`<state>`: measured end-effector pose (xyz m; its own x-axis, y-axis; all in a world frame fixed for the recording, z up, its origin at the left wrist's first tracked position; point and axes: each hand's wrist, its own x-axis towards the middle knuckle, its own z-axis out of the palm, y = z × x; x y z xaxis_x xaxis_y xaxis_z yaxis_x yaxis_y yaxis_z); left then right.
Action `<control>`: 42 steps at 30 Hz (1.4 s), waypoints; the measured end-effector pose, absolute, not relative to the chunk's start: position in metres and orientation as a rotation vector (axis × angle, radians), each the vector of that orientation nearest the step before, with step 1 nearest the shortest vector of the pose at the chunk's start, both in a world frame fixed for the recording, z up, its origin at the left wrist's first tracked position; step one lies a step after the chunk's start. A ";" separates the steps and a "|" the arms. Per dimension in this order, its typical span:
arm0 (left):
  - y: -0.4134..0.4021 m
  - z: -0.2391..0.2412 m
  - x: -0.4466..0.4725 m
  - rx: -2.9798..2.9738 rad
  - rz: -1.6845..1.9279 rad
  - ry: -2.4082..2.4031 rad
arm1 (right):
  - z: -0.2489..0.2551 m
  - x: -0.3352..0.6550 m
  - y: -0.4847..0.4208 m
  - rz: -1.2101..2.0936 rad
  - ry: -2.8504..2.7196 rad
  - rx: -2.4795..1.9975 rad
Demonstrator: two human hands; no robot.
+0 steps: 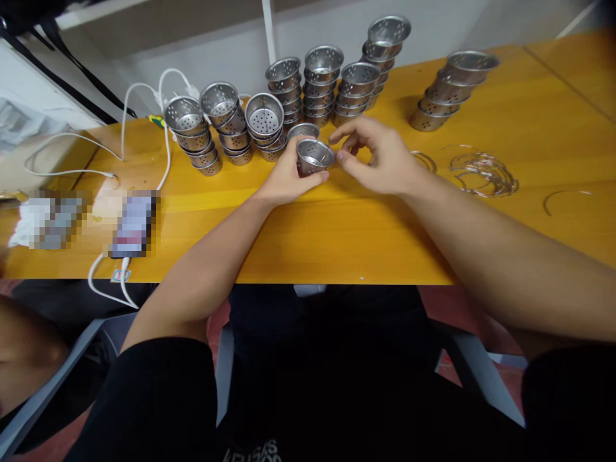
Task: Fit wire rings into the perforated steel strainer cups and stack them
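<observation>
**On the table edge: two hands working one metal cup**

At far left, a white cable [166,147] is lying beside a blurred phone [132,224] on the yellow table [337,237]. Stacks of holed cups [231,122] are standing behind. The left hand [283,176] is clamping a single cup [314,156] from its left side, the mouth tilting up and rightward. The right hand [380,157] is touching the cup's right rim with bunched fingertips; I cannot tell whether they are pinching anything. Wire rings [481,173] are lying further right.

phone [133,226] pixelated — unreadable, cup [315,156] underside hidden
</observation>
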<state>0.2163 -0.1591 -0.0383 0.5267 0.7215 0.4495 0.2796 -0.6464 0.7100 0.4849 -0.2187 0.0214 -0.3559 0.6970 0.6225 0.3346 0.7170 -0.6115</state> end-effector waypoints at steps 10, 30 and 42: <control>-0.169 -0.028 0.217 2.189 1.036 0.911 | 0.024 0.487 -0.220 0.428 -2.047 -0.780; -0.157 -0.047 0.212 2.288 1.004 0.655 | 0.024 0.493 -0.215 0.581 -2.147 -0.814; -0.180 -0.020 0.216 2.194 0.950 0.935 | 0.035 0.496 -0.220 0.545 -2.147 -0.873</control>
